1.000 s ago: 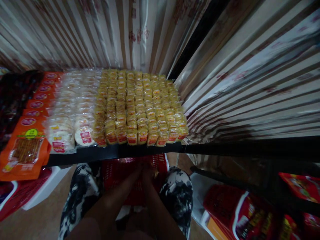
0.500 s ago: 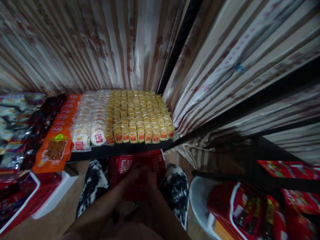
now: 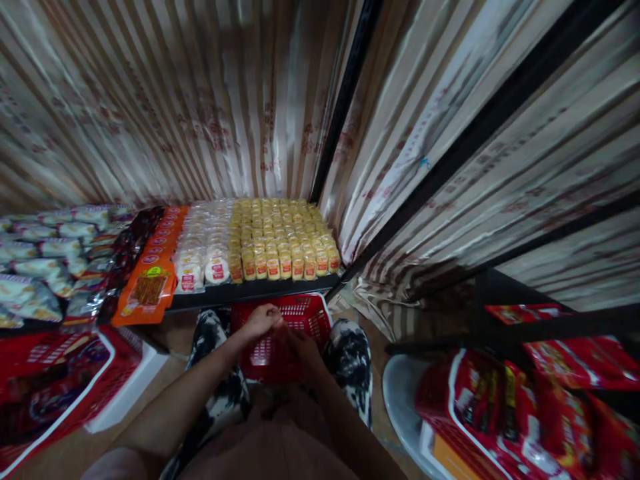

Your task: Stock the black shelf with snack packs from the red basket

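A red plastic basket [image 3: 306, 313] sits on the floor between my knees, just under the black shelf edge [image 3: 250, 291]. My left hand [image 3: 261, 321] hovers over the basket's left half with its fingers curled. My right hand [image 3: 301, 345] is lower, inside the basket near its front wall. The light is dim, and whether either hand holds anything does not show. On the shelf above lie rows of small yellow packets [image 3: 283, 240], beside round white packets [image 3: 206, 250] and orange packets [image 3: 149, 283].
A striped, shiny sheet [image 3: 200, 120] backs the shelf, split by a black post [image 3: 345, 100]. Red snack packs [image 3: 525, 400] fill a white-rimmed tub at the right. A red-and-white crate [image 3: 60, 373] stands at the left, with silver packets [image 3: 35, 267] above it.
The view has pulled back, so the shelf looks smaller and farther. Both hands have come up from deep in the basket, the left one highest.
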A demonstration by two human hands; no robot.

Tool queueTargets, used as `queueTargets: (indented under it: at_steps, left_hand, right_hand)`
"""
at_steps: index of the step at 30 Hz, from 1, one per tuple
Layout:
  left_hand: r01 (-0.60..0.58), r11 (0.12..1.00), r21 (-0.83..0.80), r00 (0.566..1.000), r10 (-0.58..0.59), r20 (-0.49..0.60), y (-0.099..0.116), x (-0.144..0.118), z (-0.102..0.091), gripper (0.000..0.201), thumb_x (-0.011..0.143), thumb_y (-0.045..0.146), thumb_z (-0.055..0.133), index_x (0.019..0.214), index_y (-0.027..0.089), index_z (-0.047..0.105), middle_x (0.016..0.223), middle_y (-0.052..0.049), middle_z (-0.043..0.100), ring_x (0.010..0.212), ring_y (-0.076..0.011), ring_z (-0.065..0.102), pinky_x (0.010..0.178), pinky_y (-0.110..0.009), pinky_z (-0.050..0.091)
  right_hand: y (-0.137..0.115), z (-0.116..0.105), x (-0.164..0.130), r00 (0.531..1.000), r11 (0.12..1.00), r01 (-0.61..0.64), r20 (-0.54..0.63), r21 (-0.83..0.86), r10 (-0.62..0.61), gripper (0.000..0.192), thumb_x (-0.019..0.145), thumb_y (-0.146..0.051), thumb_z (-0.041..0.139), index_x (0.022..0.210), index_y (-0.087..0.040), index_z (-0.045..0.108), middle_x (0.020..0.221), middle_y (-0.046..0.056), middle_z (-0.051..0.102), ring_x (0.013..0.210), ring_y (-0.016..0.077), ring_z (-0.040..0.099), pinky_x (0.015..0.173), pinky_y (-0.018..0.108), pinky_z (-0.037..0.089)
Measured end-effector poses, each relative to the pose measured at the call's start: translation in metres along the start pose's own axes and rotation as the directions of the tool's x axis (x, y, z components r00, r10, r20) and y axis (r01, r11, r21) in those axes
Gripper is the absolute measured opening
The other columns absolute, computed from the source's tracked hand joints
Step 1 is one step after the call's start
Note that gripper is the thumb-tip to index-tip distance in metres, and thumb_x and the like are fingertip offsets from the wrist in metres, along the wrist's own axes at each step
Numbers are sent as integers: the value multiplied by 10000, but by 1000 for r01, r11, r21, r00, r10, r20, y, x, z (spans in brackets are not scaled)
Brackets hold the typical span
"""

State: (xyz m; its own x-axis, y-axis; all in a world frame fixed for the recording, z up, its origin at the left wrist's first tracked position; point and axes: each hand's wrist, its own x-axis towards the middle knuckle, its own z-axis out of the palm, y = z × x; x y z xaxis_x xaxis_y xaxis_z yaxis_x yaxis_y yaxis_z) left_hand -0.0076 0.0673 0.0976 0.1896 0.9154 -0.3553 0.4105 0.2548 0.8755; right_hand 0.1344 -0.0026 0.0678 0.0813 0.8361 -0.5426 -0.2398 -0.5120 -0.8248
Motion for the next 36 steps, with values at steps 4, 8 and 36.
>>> queueTargets:
  at_steps: [4, 8, 36]
  left_hand:
    - [-18, 973, -232, 1000, 23, 20, 15, -9, -6, 154, 760, 255, 560, 828, 132, 624, 679, -9, 631, 560, -95, 534, 537, -191, 403]
    - [10, 909, -418, 1000, -20, -21, 25, -18, -11, 312, 728, 246, 636, 1017, 146, 575, 750, -1, 632, 548, -70, 534, 510, -171, 391]
    - [-208, 969, -131, 877, 126, -464, 18, -8, -73, 359, 717, 176, 580, 1072, 143, 540, 904, -43, 658, 645, -102, 583, 627, -216, 464]
  right_hand:
    - [-18, 11, -13, 1000, 985, -15, 28, 170, 11, 351, 507, -432, 726, 726, -170, 647, 539, -36, 593, 455, 92, 475, 451, 211, 360]
    - [-30, 20, -17, 1000, 969, 8, -11, 248, -5, 333, 537, -424, 704, 757, -187, 625, 552, -43, 602, 445, 85, 466, 449, 207, 358]
    - [-56, 111, 28, 946, 946, 325, 5, 3, -325, 386, 555, -429, 683, 812, -196, 514, 638, -34, 605, 524, 106, 557, 540, 243, 455]
